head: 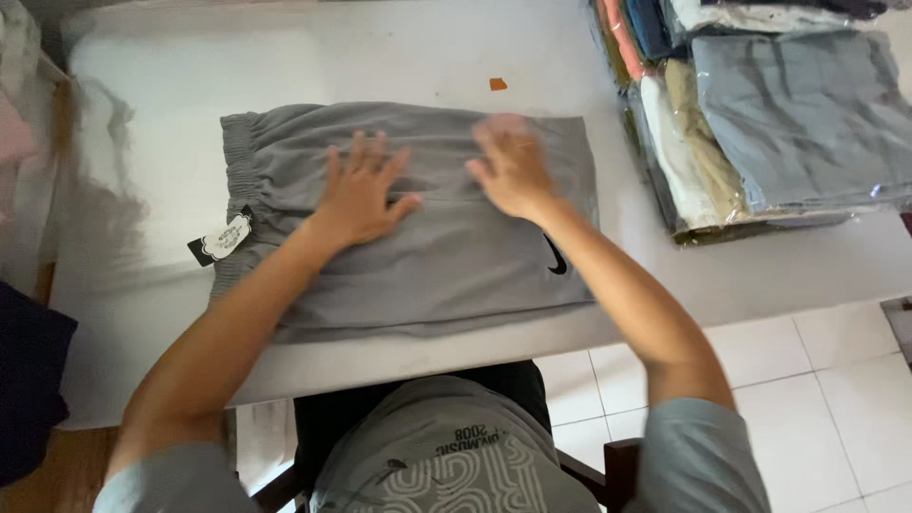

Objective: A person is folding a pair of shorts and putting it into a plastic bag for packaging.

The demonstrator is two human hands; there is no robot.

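Your left hand (359, 190) and right hand (513, 169) lie flat on folded grey shorts (446, 256), each grip released. Shorts rest on a white desk (152, 171); bagged garments (798, 114) sit stacked just beside.

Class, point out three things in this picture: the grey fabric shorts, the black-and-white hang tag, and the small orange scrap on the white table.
grey fabric shorts (446, 271), head view, bare front panel.
black-and-white hang tag (224, 237), head view, white middle.
small orange scrap (498, 84), head view, its centre.
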